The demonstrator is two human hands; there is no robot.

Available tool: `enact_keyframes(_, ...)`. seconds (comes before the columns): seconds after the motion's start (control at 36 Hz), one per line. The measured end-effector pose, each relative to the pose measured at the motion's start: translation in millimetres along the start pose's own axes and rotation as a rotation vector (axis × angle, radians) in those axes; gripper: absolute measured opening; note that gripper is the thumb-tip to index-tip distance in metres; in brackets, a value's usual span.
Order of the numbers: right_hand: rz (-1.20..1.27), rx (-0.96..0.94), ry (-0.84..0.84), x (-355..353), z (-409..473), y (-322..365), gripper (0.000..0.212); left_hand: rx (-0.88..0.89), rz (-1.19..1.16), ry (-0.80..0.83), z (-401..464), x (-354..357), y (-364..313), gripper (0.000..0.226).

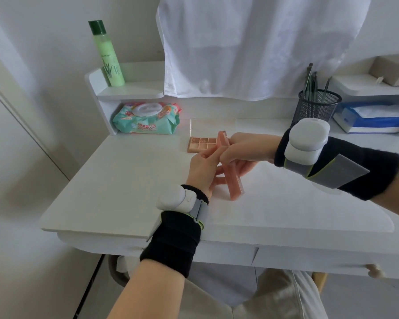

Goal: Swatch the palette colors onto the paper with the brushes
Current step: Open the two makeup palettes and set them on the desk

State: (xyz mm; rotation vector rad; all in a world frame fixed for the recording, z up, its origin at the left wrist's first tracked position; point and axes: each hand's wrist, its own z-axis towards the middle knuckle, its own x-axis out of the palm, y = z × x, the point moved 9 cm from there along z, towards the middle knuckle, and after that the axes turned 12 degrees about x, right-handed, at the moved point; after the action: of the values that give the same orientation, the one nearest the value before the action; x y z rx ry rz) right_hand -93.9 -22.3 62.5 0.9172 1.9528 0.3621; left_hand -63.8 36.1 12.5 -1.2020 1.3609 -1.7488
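An open eyeshadow palette (202, 145) with beige and brown pans lies at the middle of the white desk (124, 180), its clear lid (212, 125) flat behind it. In front of it, a long pink case (234, 185) stands tilted with its lower end near the desk top. My left hand (200, 166) grips the case from the left, fingers at its upper part. My right hand (247, 148) holds it from the right, fingers curled round its middle. Brushes (311, 84) stand in a black mesh cup (318, 109) at the back right. A white sheet (297, 199) lies faintly visible under my right wrist.
A pack of wet wipes (148, 120) lies at the back left under a small shelf holding a green bottle (106, 54). A blue tissue box (373, 118) sits at the back right. White cloth (251, 42) hangs over the desk's back.
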Motion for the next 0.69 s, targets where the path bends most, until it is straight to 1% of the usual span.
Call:
enact_keyframes(0.11,-0.035,-0.012,-0.006,0,1,2,0.01,0.021,0.03,-0.007,0,0,-2,0.013)
enact_keyframes(0.22,-0.053,-0.012,0.042,0,2,3,0.012,0.03,0.027,-0.009,1,-2,-2,0.01)
enact_keyframes(0.36,-0.008,0.011,0.136,-4,5,-5,0.024,0.033,-0.023,0.047,0,-1,-3,0.012)
enact_keyframes(0.44,0.041,0.008,0.168,-7,6,-9,0.028,0.025,-0.052,0.069,-1,1,-3,0.008)
enact_keyframes(0.58,0.063,-0.026,0.123,-6,9,-9,0.028,0.018,-0.087,0.047,1,-2,-2,0.009)
enact_keyframes(0.69,0.104,-0.042,0.126,4,12,-11,0.032,0.029,-0.117,0.029,0,-3,-4,0.012)
